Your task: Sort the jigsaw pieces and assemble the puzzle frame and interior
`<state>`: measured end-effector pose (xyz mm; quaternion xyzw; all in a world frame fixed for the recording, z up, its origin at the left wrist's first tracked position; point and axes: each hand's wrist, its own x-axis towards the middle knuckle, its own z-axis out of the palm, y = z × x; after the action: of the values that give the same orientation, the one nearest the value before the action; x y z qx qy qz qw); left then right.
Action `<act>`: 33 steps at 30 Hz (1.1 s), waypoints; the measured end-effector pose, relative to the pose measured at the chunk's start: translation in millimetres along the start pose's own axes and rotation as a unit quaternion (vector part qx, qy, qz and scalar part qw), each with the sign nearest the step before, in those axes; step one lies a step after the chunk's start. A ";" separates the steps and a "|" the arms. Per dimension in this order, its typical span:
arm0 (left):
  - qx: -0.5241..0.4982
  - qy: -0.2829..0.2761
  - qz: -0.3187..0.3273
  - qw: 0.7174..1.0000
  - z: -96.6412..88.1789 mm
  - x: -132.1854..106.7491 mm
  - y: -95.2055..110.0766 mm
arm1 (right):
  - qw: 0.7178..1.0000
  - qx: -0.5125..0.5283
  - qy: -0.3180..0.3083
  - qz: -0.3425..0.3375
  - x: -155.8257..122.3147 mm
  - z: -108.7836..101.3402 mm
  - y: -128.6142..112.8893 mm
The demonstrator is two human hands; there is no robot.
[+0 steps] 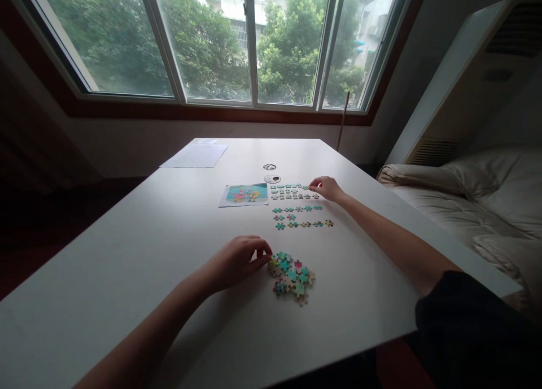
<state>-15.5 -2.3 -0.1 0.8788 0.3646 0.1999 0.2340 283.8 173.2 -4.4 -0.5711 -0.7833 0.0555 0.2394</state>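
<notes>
Rows (298, 209) of puzzle pieces run left to right across the worktop (169, 242), beyond a loose heap (292, 275) whose pieces point every way. A picture sheet (248, 194) lies just left of the far rows; two round discs (272, 179) sit past them. The left hand (248, 256) curls at the heap's left edge, the right hand (328, 187) at the far rows' right end, fingertips close together, blocking some view. Whether either pinches a piece, I can't tell; the small prints blur.

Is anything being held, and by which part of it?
It cannot be told: the right hand is at a jigsaw piece, the left hand at the jigsaw pile; any grip is too small to see.
</notes>
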 end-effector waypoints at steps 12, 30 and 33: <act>0.003 0.006 -0.005 1.000 -1.9 -1.2 -2.3 | 0.996 -0.032 -0.074 0.033 19.6 15.3 0.8; 0.017 -0.064 0.013 0.998 -1.7 -4.1 9.1 | 0.996 -0.017 -0.052 -0.071 -29.9 -6.9 -32.5; 0.020 -0.077 0.008 0.997 0.2 -3.3 12.6 | 0.989 0.040 -0.035 -0.141 -58.4 -8.9 -48.8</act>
<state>-10.6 -12.7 6.1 0.8990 0.3428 0.1261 0.2417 259.0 101.1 2.9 -0.4424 -0.8612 0.0726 0.2395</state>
